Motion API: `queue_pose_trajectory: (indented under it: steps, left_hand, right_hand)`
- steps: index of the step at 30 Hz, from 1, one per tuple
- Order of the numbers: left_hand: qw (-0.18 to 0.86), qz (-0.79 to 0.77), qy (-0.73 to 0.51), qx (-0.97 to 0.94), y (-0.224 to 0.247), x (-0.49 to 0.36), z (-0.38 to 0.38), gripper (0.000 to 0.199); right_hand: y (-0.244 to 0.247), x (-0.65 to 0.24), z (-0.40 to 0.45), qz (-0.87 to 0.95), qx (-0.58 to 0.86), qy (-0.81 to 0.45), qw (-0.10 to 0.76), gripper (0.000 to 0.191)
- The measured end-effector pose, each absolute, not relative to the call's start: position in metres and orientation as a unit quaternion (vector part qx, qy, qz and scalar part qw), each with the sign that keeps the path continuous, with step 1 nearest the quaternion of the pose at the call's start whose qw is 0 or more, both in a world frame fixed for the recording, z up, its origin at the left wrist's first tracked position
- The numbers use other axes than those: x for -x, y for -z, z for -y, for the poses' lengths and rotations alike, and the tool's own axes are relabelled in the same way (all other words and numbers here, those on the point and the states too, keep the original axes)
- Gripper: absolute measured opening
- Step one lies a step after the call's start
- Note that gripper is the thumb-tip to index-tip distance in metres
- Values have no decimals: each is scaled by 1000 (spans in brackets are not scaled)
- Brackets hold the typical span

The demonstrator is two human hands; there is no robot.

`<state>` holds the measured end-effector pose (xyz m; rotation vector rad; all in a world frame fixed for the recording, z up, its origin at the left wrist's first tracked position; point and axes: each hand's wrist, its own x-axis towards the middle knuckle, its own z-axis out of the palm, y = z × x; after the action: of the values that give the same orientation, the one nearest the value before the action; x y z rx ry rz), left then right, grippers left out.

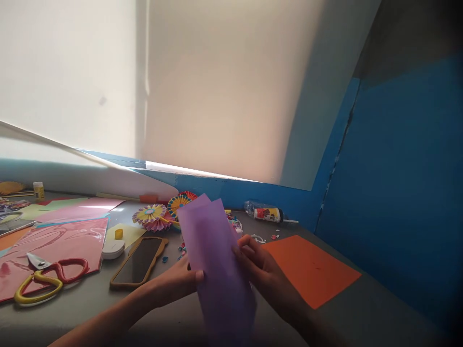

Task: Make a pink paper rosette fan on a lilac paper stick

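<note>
Lilac paper, apparently two sheets with offset top edges, stands tilted up over the grey tabletop, pinched between both hands. From here, my left hand is half-closed, its thumb pressed on the front face near the lower left edge. My right hand is curled around the right edge, with fingers partly open. The lower end of the paper blurs, so I can't judge its edge there. A slack pinch could let the layers slide apart, and a swing to the left could catch the top corners on the paper rosettes (fragile-looking pleats). Room is tight on that side: the dark device in a tan case sits near my left wrist. On the right, the orange sheet lies just beside my right hand, so a careless sweep could drag it toward the blue wall.
</note>
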<state>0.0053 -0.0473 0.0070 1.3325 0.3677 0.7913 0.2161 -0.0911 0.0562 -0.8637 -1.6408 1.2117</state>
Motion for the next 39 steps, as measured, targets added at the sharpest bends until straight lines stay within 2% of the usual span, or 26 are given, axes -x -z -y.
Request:
queue_pose_trajectory:
  steps: [3, 6, 8, 12, 13, 18, 21, 25, 32, 39]
  left_hand:
    - [732, -182, -413, -511, -14, -5, 44, 57]
    - [755, -237, -412, -452, -19, 1, 41, 50]
    - [765, -240, -395, -450, -20, 7, 38, 48]
    - [777, -233, -313, -495, -13, 14, 33, 50]
    - [770, -236, -301, -510, -12, 15, 32, 51]
    - [640, -279, -388, -601, -13, 9, 25, 45]
    - [584, -312, -409, -628, -14, 6, 23, 39]
    - [572, -325, -392, -643, -13, 4, 24, 36]
    - [570, -302, -451, -617, -21, 6, 21, 45]
    - [556, -321, -458, -615, -19, 7, 18, 43]
  right_hand:
    - [-41, -214, 81, 692, 368, -417, 460, 27]
    - [-41, -219, 73, 694, 417, -316, 495, 29]
    - [-49, -222, 69, 670, 422, -349, 501, 35]
    - [-68, -225, 64, 618, 399, -488, 470, 69]
    - [-71, -226, 64, 615, 394, -505, 460, 72]
    - [-61, -232, 62, 652, 392, -486, 432, 47]
    - [-50, -234, 58, 654, 414, -461, 434, 43]
    - [-42, -237, 52, 661, 424, -434, 442, 38]
    - [-24, -239, 39, 672, 411, -406, 463, 40]
    - [-10, -237, 30, 681, 401, -373, 486, 41]
